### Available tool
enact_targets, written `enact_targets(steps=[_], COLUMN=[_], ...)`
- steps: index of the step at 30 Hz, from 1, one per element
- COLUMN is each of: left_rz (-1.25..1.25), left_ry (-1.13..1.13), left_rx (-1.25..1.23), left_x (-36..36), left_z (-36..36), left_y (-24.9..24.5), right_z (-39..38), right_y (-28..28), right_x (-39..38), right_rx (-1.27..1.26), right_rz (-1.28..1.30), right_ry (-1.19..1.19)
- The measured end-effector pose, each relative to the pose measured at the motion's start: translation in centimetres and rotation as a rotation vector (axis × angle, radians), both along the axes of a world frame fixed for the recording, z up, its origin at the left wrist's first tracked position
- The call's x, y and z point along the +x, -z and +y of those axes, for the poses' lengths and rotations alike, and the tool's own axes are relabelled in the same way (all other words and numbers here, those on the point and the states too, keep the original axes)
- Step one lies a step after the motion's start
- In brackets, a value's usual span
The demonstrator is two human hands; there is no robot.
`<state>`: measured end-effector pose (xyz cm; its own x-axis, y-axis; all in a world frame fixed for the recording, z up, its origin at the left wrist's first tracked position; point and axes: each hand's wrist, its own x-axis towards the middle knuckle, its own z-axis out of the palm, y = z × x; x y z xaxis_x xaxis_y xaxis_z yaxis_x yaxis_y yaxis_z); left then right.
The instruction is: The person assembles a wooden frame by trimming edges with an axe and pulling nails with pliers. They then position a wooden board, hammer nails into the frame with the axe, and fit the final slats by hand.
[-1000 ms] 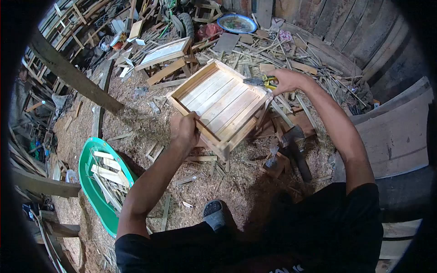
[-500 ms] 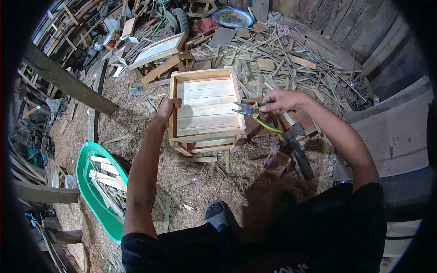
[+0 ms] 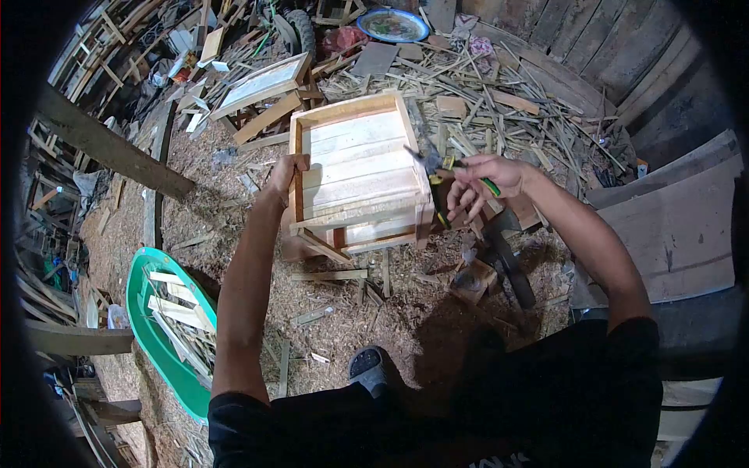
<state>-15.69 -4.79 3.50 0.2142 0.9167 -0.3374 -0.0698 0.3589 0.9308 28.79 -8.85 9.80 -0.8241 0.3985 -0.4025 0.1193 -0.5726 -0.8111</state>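
Note:
My left hand (image 3: 289, 173) is closed round the left side rail of a small wooden frame with a slatted panel (image 3: 359, 160), which is tilted toward me. My right hand (image 3: 488, 183) holds a pair of pliers (image 3: 437, 168) with yellow and green handles. The pliers' jaws are apart and overlap the frame's right rail in this view. Below my right hand a hammer (image 3: 511, 265) with a dark handle leans by a small wooden box (image 3: 473, 281) on the ground.
A green tub (image 3: 148, 343) of wood offcuts stands at the left. Another slatted wooden piece (image 3: 261, 84) lies behind the frame. Scrap sticks (image 3: 499, 93) are heaped at the back, near a round tray (image 3: 392, 26). A slanting post (image 3: 117, 144) rises at the left.
The wooden frame has tilted, its right side lifting. My right hand has turned the pliers, and their handles have spread apart; the jaws now point up and left.

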Motion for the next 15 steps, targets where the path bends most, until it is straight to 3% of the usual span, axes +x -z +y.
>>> enact_targets(steps=[3, 4, 7, 8, 11, 15], left_rz=[0.274, 0.186, 0.098, 0.247, 0.311, 0.610], left_ry=[0.029, -0.090, 0.085, 0.033, -0.041, -0.020], left_rx=[0.047, -0.061, -0.047, -0.059, 0.057, 0.128], left_x=[1.5, 2.3, 1.8, 2.4, 2.2, 1.2], left_z=[-0.3, -0.6, -0.6, -1.5, -1.0, 0.1], left_y=[0.1, 0.9, -0.2, -1.4, -0.1, 0.5], right_z=[-0.1, -0.3, -0.8, -0.8, -0.7, -1.8], right_y=[2.3, 3.0, 5.1, 5.8, 7.1, 3.5], right_x=[0.5, 0.5, 0.4, 0.4, 0.5, -0.8], right_rx=[0.064, 0.062, 0.348, 0.373, 0.457, 0.444], right_rz=[-0.033, -0.109, -0.329, -0.359, -0.450, -0.428], right_ry=[-0.067, -0.040, -0.044, -0.033, 0.000, 0.043])
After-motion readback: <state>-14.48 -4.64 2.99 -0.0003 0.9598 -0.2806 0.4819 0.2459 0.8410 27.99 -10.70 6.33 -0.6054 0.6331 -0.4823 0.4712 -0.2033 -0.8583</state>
